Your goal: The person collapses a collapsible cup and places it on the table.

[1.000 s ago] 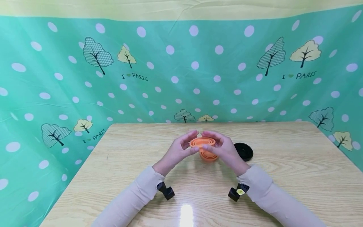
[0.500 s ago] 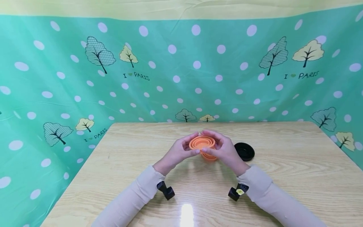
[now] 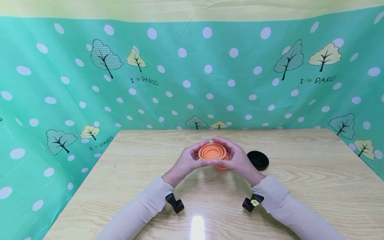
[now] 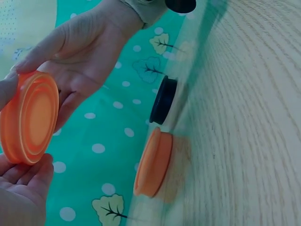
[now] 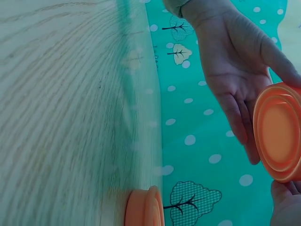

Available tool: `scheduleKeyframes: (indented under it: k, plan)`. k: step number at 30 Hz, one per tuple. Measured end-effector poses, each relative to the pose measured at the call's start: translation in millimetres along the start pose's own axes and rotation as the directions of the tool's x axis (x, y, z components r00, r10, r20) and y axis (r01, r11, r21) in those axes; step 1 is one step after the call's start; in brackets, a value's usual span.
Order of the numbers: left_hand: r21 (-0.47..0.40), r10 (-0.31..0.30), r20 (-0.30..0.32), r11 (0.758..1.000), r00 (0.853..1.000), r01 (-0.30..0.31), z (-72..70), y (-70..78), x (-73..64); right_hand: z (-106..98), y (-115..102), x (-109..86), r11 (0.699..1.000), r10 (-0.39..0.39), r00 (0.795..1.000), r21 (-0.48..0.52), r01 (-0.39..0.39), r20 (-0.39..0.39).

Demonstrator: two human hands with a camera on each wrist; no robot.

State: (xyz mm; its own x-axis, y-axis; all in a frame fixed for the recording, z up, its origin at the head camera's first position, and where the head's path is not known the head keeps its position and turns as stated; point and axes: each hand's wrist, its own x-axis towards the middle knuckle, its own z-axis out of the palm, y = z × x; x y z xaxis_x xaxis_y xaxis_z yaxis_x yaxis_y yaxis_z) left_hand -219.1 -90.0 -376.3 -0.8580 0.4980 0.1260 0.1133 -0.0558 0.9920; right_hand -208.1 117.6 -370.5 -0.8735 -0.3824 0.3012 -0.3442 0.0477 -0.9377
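An orange collapsible cup point(image 3: 212, 153), folded flat into rings, is held above the table between both hands. My left hand point(image 3: 186, 162) grips its left side, the thumb at the near rim and the fingers behind. On the opposite side my right hand point(image 3: 239, 160) grips it, its thumb close to the left one. Below, a second folded orange cup point(image 4: 154, 162) rests on the table; the hands and the held cup partly cover it in the head view. To its right lies a round black piece point(image 3: 258, 160), shaped like a shallow dish. The right wrist view shows the held cup's point(image 5: 280, 134) ringed face.
The light wood table point(image 3: 144, 156) spreads out on all sides of the hands. A green dotted cloth point(image 3: 168, 66) with printed trees hangs behind its far edge and along the left. Each forearm carries a small black wrist camera point(image 3: 175, 202).
The held orange cup has tilted so that its rings face the head camera more fully. Both hands have stayed nearly in place, and the black piece lies where it was.
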Motion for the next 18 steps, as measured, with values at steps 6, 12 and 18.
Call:
scheduleKeyframes:
  k: [6, 12, 18]
  plan:
    - [0.012, 0.01, -0.047, 1.0, 0.999, -0.009, 1.5, -0.9, -0.9, -3.8, -1.0, -3.0, 1.0, 0.015, 1.0, 0.011, -0.015, 0.016]
    - [0.038, 0.004, -0.102, 0.999, 0.995, 0.0, -3.4, -4.5, -2.3, -12.6, 4.3, -9.5, 1.0, 0.004, 1.0, 0.001, -0.004, -0.008]
    - [0.048, -0.016, -0.165, 0.999, 0.986, 0.024, -14.5, -12.8, -5.5, -26.7, 11.6, -19.6, 0.998, -0.006, 0.999, -0.063, 0.004, -0.038]
